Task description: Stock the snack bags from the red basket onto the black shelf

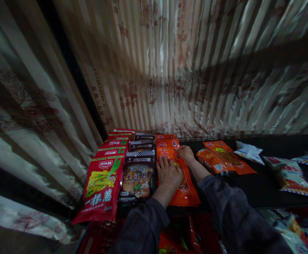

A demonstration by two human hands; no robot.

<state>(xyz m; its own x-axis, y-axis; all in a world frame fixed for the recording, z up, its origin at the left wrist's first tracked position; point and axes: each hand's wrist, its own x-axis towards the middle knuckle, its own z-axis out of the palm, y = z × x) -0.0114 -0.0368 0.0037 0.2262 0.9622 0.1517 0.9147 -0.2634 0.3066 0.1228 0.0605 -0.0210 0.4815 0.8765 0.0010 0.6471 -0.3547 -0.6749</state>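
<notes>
My left hand [169, 173] lies with its fingers stretched out, flat on the front of a row of overlapping orange snack bags [185, 197]. At the right edge of these bags, my right hand [186, 154] has its fingers closed on the side of one; its fingertips are partly hidden. Left of my left hand are overlapping black potato chip bags [136, 176]. Red snack bags [103, 187] with a yellow picture form the outermost left row.
More orange bags [223, 158] lie loosely to the right on the black shelf [262, 180]. Beyond them are a small white packet [248, 151] and a red-and-white packet [294, 176]. A red basket [98, 236] holds packets below the shelf edge. Pleated printed sheeting [156, 77] hangs behind.
</notes>
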